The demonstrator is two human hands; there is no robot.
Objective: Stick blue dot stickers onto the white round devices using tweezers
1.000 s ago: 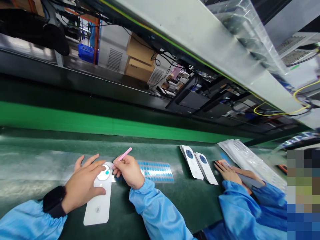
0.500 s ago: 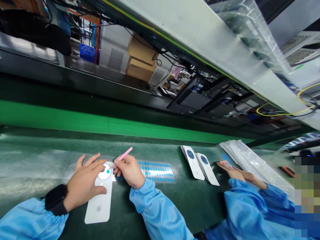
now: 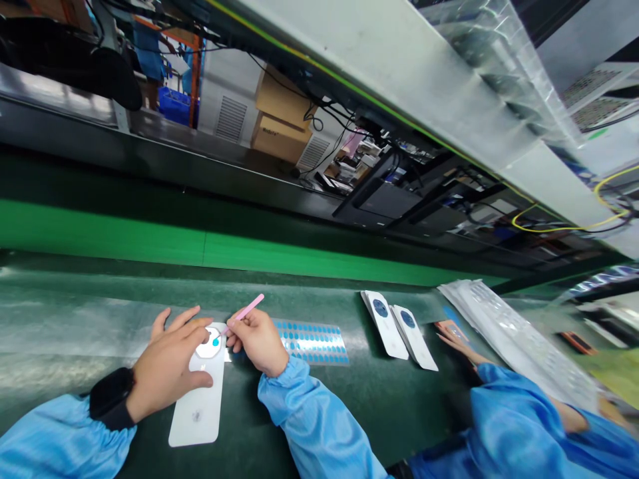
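Observation:
My left hand [image 3: 170, 362] is pressed on a long white card [image 3: 197, 419], with its fingers around a pale octagonal patch [image 3: 208, 343] near the card's far end. My right hand [image 3: 257, 342] pinches pink tweezers [image 3: 244, 314]. A small blue dot sticker [image 3: 216, 341] sits at the tweezers' tip, on or just over the patch. The fingers of both hands nearly meet above the card and hide part of the patch. A sheet of blue dot stickers [image 3: 312, 342] lies just beyond my right hand.
Two white cards with dark blue circles [image 3: 384, 324] lie on the green bench mat [image 3: 319, 299] to the right. Beyond them, a co-worker's hand [image 3: 456, 340] and blue sleeve [image 3: 519, 426] sit near a long plastic pack [image 3: 514, 342]. Cables and cartons lie behind the bench.
My hands, the card and the tweezers stay nearly still. The co-worker's blue sleeve has moved right, and the co-worker's hand now lies flatter on the mat.

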